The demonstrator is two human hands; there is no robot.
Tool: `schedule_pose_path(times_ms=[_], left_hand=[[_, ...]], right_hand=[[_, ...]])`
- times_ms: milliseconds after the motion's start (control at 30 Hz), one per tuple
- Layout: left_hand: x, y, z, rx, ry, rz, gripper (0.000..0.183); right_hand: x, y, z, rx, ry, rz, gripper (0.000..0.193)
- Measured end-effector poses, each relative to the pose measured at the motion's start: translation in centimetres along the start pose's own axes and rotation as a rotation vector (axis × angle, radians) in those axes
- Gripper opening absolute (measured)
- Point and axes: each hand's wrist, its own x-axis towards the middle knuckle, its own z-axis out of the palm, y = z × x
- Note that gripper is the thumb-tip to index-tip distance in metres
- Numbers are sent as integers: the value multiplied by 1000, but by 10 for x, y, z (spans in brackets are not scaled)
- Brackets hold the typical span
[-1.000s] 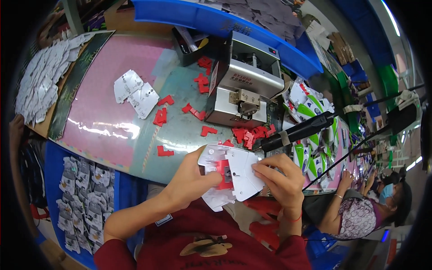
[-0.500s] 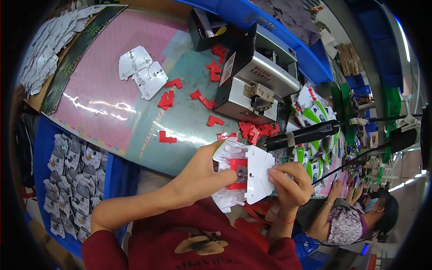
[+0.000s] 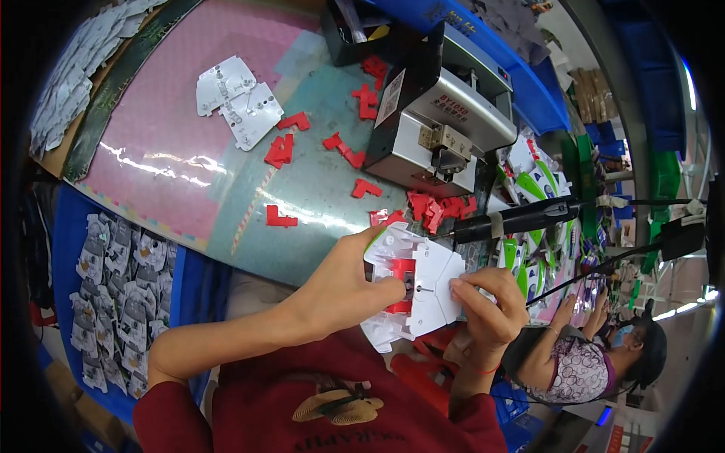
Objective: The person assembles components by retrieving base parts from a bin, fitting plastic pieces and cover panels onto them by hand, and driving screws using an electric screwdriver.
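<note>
Your left hand (image 3: 343, 275) grasping a white shell (image 3: 387, 245) with red insert (image 3: 402, 269) at the near edge of your tabletop (image 3: 317, 189), your right hand (image 3: 495, 306) pinching its panel (image 3: 439, 275), red lettering (image 3: 451, 109) on the silver machine (image 3: 427, 143), dark characters (image 3: 444, 13) on the far blue tray (image 3: 545, 107)

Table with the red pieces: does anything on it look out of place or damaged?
Nothing looks spilled or plainly damaged. Only the red pieces seem untidy: several lie scattered at different angles on the table, while others are heaped near the machine.
</note>
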Motion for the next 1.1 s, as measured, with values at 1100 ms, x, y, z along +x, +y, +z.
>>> schedule_pose_path(times_ms=[1100], left_hand=[[-12, -17, -10, 147, 50, 99, 37]], right_hand=[[3, -15, 28, 499, -305, 321, 78]])
